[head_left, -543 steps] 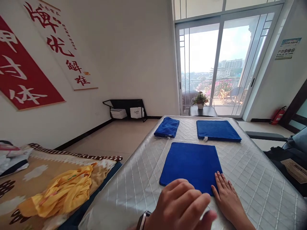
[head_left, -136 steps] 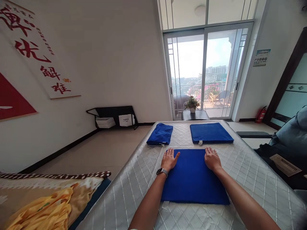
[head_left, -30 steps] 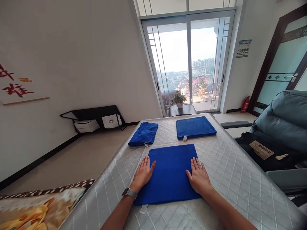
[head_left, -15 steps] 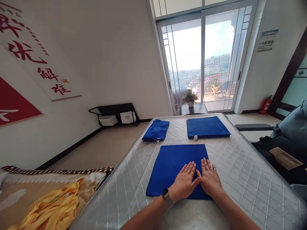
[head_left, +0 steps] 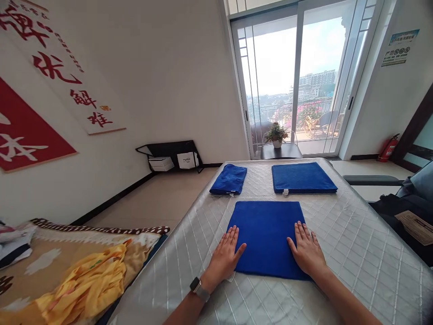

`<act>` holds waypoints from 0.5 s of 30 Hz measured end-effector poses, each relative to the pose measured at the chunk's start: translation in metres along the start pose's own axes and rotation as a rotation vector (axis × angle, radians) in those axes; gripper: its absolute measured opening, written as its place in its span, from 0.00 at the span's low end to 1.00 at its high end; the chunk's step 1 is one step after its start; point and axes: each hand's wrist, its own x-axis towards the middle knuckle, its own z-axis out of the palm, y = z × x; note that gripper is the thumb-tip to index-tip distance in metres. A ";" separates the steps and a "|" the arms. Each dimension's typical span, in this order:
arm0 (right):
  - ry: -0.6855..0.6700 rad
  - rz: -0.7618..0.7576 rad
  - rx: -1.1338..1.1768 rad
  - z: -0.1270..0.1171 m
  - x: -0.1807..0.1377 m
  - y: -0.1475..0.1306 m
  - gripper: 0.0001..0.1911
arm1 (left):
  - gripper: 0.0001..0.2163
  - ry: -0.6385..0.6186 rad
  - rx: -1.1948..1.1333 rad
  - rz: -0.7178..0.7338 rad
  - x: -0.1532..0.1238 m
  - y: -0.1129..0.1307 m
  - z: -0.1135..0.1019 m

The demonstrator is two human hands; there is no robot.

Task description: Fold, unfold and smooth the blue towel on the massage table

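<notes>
A folded blue towel (head_left: 267, 234) lies flat on the silver quilted table (head_left: 355, 253) in front of me. My left hand (head_left: 223, 259) rests palm down, fingers spread, on the towel's near left corner; a watch sits on that wrist. My right hand (head_left: 307, 252) lies flat and open on the near right corner. Neither hand holds anything. Farther back lie a small folded blue towel (head_left: 229, 179) on the left and a wider flat blue towel (head_left: 302, 177) on the right.
A patterned blanket with a yellow cloth (head_left: 81, 284) lies at the lower left. A dark chair with a paper (head_left: 414, 225) stands at the right. Beyond the table stand a potted plant (head_left: 276, 134) and glass balcony doors. A black rack (head_left: 172, 155) lines the left wall.
Half a second ago both hands lay side by side near the towel's right middle. They have since slid apart to its left and right near corners, and the towel looks smoother.
</notes>
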 end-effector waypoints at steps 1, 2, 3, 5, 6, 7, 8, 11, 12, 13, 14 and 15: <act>-0.003 0.001 -0.003 0.000 0.000 0.000 0.40 | 0.34 -0.004 -0.008 -0.008 0.000 0.000 0.001; -0.005 0.001 -0.001 -0.001 -0.001 0.000 0.40 | 0.35 -0.004 -0.017 -0.013 0.000 0.001 0.001; -0.007 0.002 0.004 -0.002 -0.001 0.000 0.40 | 0.35 -0.001 -0.026 -0.015 0.000 0.001 0.001; -0.008 0.004 0.014 -0.005 -0.002 -0.002 0.40 | 0.36 0.009 -0.045 -0.008 0.000 0.002 0.002; -0.009 0.008 0.015 -0.007 -0.003 -0.002 0.40 | 0.36 0.013 -0.053 -0.004 0.000 0.002 0.002; -0.011 0.012 0.013 -0.009 -0.003 -0.004 0.40 | 0.36 0.016 -0.059 -0.002 0.000 0.001 0.002; -0.014 0.018 0.008 -0.011 -0.003 -0.005 0.40 | 0.36 0.016 -0.065 0.000 -0.001 0.001 0.002; -0.019 0.014 -0.014 -0.018 -0.005 -0.008 0.40 | 0.36 0.017 -0.074 0.006 -0.002 0.000 0.001; -0.016 0.004 -0.019 -0.021 -0.008 -0.008 0.39 | 0.36 0.018 -0.075 0.006 -0.003 -0.001 0.001; -0.011 -0.005 -0.023 -0.022 -0.012 -0.008 0.39 | 0.36 0.017 -0.075 0.005 -0.003 -0.001 0.001; -0.005 -0.012 -0.023 -0.023 -0.017 -0.007 0.39 | 0.36 0.014 -0.074 0.002 -0.004 -0.001 0.001; -0.001 -0.014 -0.022 -0.022 -0.024 -0.007 0.39 | 0.36 0.011 -0.073 -0.002 -0.004 -0.002 0.002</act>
